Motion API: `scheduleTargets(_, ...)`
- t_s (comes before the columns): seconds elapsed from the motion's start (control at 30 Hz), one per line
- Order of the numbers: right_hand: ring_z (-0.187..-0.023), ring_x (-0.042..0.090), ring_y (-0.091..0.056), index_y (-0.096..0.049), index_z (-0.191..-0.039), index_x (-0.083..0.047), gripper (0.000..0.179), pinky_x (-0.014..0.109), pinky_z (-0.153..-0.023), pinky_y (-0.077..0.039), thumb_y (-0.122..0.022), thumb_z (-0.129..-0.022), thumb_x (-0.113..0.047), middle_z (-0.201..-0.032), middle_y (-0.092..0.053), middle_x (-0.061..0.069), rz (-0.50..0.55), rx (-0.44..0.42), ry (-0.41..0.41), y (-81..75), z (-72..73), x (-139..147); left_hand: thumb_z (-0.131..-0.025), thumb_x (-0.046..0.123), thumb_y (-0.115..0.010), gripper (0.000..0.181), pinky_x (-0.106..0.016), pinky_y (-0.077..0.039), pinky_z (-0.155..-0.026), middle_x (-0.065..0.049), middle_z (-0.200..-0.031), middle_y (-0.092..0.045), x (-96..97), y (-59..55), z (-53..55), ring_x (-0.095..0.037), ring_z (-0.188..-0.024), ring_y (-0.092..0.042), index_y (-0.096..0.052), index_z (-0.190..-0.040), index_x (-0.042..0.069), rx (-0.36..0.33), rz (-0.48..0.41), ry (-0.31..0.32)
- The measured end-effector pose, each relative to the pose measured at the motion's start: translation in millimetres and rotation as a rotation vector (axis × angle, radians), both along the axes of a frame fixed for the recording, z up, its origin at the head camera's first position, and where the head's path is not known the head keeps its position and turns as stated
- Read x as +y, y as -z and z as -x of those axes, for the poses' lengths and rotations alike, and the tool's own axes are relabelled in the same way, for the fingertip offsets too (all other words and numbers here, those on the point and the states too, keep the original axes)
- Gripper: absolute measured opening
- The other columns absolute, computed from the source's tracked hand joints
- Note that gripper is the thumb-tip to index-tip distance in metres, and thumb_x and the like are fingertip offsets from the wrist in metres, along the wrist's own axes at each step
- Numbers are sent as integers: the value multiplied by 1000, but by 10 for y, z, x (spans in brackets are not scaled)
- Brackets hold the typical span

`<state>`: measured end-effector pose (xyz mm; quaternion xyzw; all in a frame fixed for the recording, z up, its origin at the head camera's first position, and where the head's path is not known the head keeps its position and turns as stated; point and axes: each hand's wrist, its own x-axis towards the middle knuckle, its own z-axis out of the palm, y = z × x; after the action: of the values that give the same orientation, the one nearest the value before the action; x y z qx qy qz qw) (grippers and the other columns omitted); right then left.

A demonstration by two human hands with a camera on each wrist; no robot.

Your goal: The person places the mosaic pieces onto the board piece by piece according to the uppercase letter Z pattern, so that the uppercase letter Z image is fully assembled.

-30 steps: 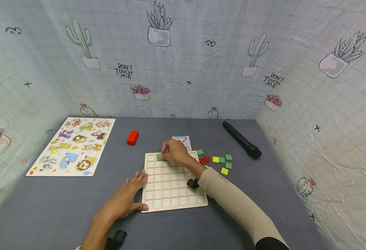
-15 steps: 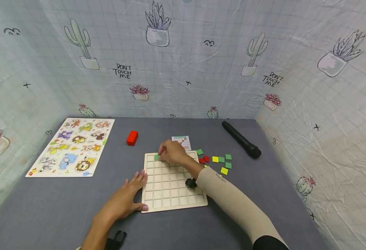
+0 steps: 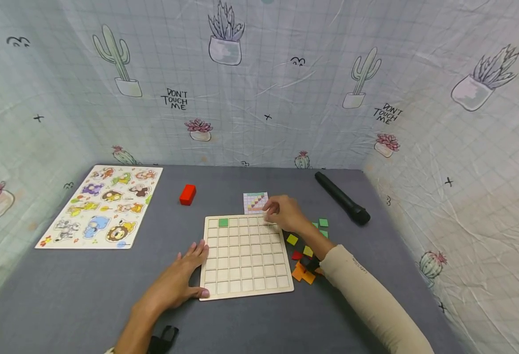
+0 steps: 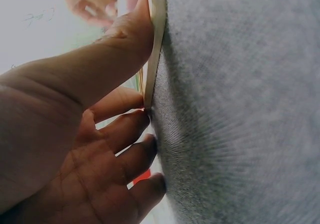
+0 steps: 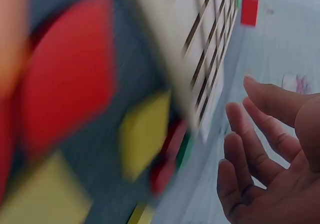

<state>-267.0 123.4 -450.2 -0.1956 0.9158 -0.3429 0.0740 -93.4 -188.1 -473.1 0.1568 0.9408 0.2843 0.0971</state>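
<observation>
A pale wooden grid board (image 3: 247, 268) lies in the middle of the table in the head view. One green square tile (image 3: 223, 222) sits in a cell of its far row, near the left corner. My left hand (image 3: 180, 278) rests at the board's left side with spread fingers, its thumb on the near left corner; in the left wrist view that thumb (image 4: 132, 34) presses the board's edge. Over the far right corner hovers my right hand (image 3: 286, 214), fingers loosely bent. Nothing shows between the fingers of the right hand (image 5: 270, 149) in the right wrist view.
Loose yellow (image 3: 292, 239), green, red and orange tiles (image 3: 302, 273) lie right of the board, partly under the right forearm. Behind it is a small pattern card (image 3: 255, 201). A red block (image 3: 188, 194), an animal picture board (image 3: 104, 206) and a black microphone (image 3: 342, 197) lie farther out.
My right hand has let go of the green tile at the far left of the board and moved right to the far right corner. The left hand stays in place.
</observation>
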Motion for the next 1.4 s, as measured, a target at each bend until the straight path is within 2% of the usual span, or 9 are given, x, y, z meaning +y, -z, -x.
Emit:
scheduleTargets(0.2,-100,27,-69,-76,-119,-7,26,46,-89,-60,-82,-94,-14,-112,-74,12,-71,6,76,22,41,417,-76,25,-94,106,-74,-23,-125,-23,-173,-29,-14,2,0,-48,-161,-23,-39,-162,-4,10,9,3)
scheduleTargets(0.4,-98,27,-66,-76,-122,-12,29,49,-90,-58,-82,-95,-18,-106,-73,9,-132,-7,109,90,89,585,-76,25,-94,106,-74,-23,-126,-23,-173,-30,-22,0,3,-48,-161,-23,-39,-162,-4,18,0,7)
scheduleTargets(0.53,-90,23,-65,-76,-124,-14,29,44,-85,-58,-81,-96,-19,-101,-71,6,-147,-9,86,104,109,548,-76,26,-94,106,-73,-24,-126,-23,-172,-31,-20,-15,1,-48,-161,-23,-39,-162,-4,18,-3,10)
scheduleTargets(0.67,-85,21,-62,-76,-115,-12,21,39,-78,-56,-81,-96,-18,-98,-69,6,-147,-3,66,116,126,477,-76,25,-94,106,-73,-24,-126,-23,-172,-30,-16,-14,4,-48,-161,-23,-39,-161,-4,21,0,8)
scheduleTargets(0.97,-73,20,-60,-71,-101,-10,11,33,-66,-52,-80,-96,-13,-88,-67,6,-62,24,104,110,111,448,-76,25,-95,106,-73,-24,-126,-23,-173,-30,-9,-15,12,-47,-162,-23,-39,-161,-4,16,0,2)
scheduleTargets(1.2,-79,20,-65,-74,-99,-16,7,34,-70,-55,-80,-96,-16,-92,-71,4,-17,85,119,22,65,320,-75,25,-95,106,-73,-24,-126,-23,-172,-31,-12,-20,5,-48,-161,-24,-40,-161,-4,20,-3,1)
scheduleTargets(1.4,-80,16,-66,-75,-97,-18,7,34,-75,-57,-82,-95,-18,-91,-72,1,-3,58,83,16,38,63,-75,24,-95,106,-73,-23,-126,-22,-173,-30,-8,6,3,-46,-162,-23,-39,-161,-4,11,-4,-5)
